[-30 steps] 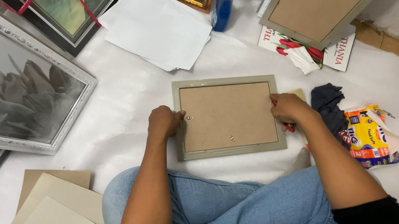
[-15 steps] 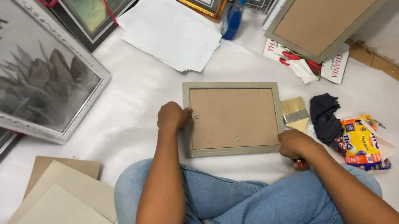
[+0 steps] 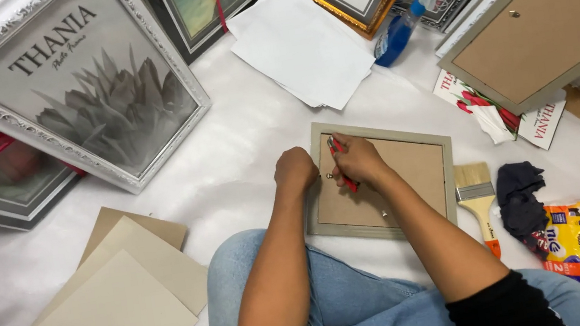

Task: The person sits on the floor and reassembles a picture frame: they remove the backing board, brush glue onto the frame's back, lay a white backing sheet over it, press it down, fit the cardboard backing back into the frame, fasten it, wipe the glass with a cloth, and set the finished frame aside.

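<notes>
A small picture frame lies face down on the white floor covering in front of my knees, its brown backing board up. My left hand is closed in a fist at the frame's left edge, pressing on it. My right hand has crossed over to the same left edge and grips a red-handled tool, its tip against the backing near a small metal clip.
A paintbrush, dark cloth and yellow snack bag lie right of the frame. Beige boards are stacked at lower left. Large framed pictures lean at the back, with white sheets and a blue spray bottle.
My right hand left the frame's right side, dropped near my knee, and now holds a red tool at the frame's left edge. The left hand stayed put.
</notes>
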